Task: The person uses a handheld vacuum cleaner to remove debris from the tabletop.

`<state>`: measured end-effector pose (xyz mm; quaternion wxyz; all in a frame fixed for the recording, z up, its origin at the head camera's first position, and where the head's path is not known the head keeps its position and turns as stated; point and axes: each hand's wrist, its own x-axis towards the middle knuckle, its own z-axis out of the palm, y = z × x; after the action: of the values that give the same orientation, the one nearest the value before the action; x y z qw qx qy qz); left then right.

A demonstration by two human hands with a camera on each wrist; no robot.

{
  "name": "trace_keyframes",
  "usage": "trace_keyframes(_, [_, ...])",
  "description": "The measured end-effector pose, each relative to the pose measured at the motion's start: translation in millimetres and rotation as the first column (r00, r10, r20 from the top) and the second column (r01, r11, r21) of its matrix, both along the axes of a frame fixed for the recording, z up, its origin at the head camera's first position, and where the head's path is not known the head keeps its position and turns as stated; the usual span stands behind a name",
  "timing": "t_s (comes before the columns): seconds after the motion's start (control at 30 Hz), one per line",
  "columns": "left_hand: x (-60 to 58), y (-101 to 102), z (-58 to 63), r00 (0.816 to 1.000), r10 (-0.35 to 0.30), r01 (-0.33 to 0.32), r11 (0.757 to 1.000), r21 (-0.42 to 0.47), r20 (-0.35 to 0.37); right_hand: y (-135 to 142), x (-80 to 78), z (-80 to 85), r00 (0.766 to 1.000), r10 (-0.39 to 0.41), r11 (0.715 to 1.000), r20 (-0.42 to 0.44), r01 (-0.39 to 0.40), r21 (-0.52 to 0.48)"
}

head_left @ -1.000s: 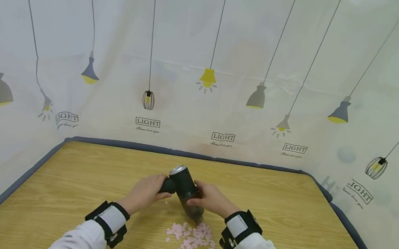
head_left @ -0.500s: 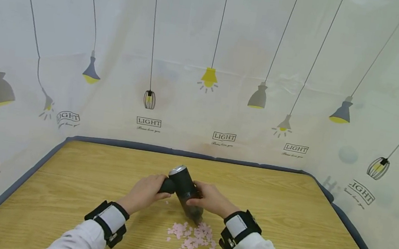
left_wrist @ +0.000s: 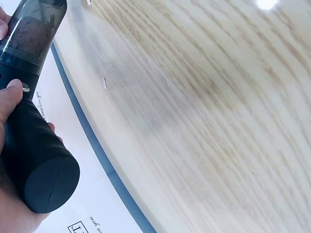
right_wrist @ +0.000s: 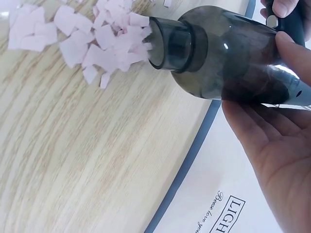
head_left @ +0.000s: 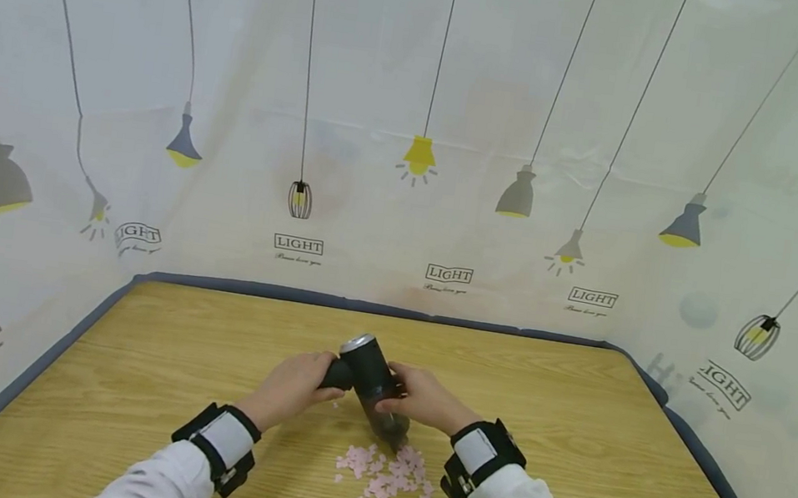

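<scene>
A black handheld vacuum cleaner [head_left: 365,368] is tilted over the table, its silver end up and its nozzle [right_wrist: 165,43] down at a pile of pink paper scraps [head_left: 380,472]. My left hand [head_left: 292,386] grips the handle [left_wrist: 39,160], with the thumb at a small silver button [left_wrist: 25,88]. Around the smoky clear dust cup [right_wrist: 214,53] curl the fingers and thumb of my right hand [head_left: 430,400]. Scraps show dimly inside the cup in the left wrist view. In the right wrist view, the nozzle's mouth is right at the edge of the pile.
The wooden table [head_left: 205,341] has a dark blue border [head_left: 391,310] along its far and side edges. White curtain-like walls [head_left: 395,47] printed with lamps stand around it. A lone paper scrap [left_wrist: 104,83] lies apart from the pile.
The vacuum cleaner and both hands stay almost in place over the pile. The view shifts very slightly; the scraps look nearly the same.
</scene>
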<state>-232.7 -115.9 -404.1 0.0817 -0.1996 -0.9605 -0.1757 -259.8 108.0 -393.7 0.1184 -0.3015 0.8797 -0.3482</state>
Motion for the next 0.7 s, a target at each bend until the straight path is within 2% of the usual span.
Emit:
trace_keyframes(0.33, [-0.2,3.9,-0.2,1.0,-0.008,0.008,1.0,0.011,0.011,4.9,1.8,3.5,1.0,-0.024,1.0,0.015,0.023,0.013])
trace_keyframes(0.5, [0.7,5.9,1.2,1.0,-0.019,0.018,1.0,0.008,0.018,6.4,2.1,4.6,0.999,-0.053,0.997,0.004,0.053,0.051])
trace_keyframes(0.7, [1.0,8.0,0.4,1.0,-0.026,0.026,1.0,0.007,-0.002,7.5,3.5,6.9,0.998,-0.057,0.997,0.0,0.057,0.053])
